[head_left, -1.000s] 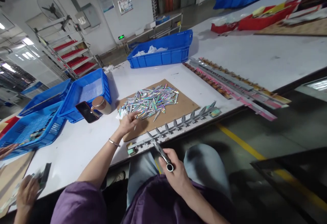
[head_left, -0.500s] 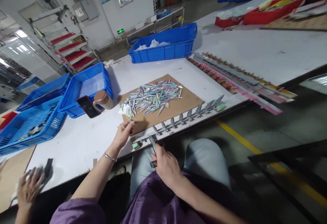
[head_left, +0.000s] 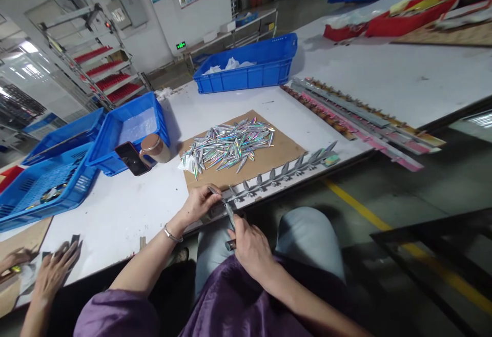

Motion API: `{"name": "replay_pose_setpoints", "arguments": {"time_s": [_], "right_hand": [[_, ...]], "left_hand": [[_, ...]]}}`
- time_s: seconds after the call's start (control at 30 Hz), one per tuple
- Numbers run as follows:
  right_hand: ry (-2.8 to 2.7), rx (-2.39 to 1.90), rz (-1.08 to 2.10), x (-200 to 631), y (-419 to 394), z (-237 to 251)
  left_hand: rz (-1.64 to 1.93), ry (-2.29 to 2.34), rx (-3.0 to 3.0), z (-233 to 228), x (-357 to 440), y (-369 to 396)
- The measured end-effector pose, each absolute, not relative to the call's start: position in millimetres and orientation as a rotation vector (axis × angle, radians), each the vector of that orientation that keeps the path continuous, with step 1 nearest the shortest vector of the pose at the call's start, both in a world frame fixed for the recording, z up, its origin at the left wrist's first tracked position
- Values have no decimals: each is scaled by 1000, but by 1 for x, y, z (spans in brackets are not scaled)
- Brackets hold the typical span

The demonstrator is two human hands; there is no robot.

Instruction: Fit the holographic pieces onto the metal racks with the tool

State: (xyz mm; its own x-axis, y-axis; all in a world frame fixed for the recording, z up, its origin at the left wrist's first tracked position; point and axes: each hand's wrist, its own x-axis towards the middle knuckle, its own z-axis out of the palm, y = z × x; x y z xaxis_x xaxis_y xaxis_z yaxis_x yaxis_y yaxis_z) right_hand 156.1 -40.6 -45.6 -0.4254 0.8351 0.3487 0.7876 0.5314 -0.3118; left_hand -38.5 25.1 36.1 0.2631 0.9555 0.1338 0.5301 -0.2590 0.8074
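Note:
A pile of shiny holographic lure-shaped pieces [head_left: 230, 145] lies on a brown board [head_left: 282, 150] on the white table. Along the table's near edge runs a grey rack [head_left: 282, 170] with several pieces clipped upright on it. My left hand [head_left: 200, 204] pinches one small silvery piece at the rack's left end. My right hand [head_left: 248, 242] grips a dark metal tool [head_left: 229, 219] whose tip meets the rack beside my left fingers.
Blue crates [head_left: 126, 132] stand at the left and at the back [head_left: 249, 68]. A phone [head_left: 132, 159] and a brown-lidded jar [head_left: 154, 148] sit by the crate. Long strips with pink pieces [head_left: 357, 117] lie to the right. Another person's hand [head_left: 56, 270] works at the lower left.
My left hand took a piece from the pile and brought it down to the rack's left end. My right hand raised the tool from my lap to the rack.

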Motion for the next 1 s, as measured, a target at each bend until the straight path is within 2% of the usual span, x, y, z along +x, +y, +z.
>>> {"name": "replay_pose_setpoints", "arguments": {"time_s": [0.13,0.23,0.3,0.43,0.53,0.63,0.77,0.83,0.9,1.0], "right_hand": [[-2279,-1298,204,157,-40,-52],[-2169,-1271,425,158,-41,-56],[-1918,-1233,777,157,-41,-57],[-1046,-944,1695,153,-38,-57],[-793,-778,1999,156,-34,-56],[-959,-880,1877,168,-34,-54],[-1843,-1149,941,183,-33,-47],[-2042,-1197,645,182,-32,-42],[-1985,-1224,735,175,-32,-41],[-1694,-1175,1141,163,-32,-45]], "left_hand": [[816,1314,1970,41,-41,28],[708,1290,2085,45,-39,33],[632,1285,2172,48,-35,35],[603,1290,2245,52,-28,35],[658,1273,2249,52,-27,32],[677,1265,2243,51,-28,32],[690,1269,2214,48,-29,32],[702,1270,2201,47,-29,32],[700,1282,2201,47,-29,32],[690,1299,2205,46,-29,30]]}}
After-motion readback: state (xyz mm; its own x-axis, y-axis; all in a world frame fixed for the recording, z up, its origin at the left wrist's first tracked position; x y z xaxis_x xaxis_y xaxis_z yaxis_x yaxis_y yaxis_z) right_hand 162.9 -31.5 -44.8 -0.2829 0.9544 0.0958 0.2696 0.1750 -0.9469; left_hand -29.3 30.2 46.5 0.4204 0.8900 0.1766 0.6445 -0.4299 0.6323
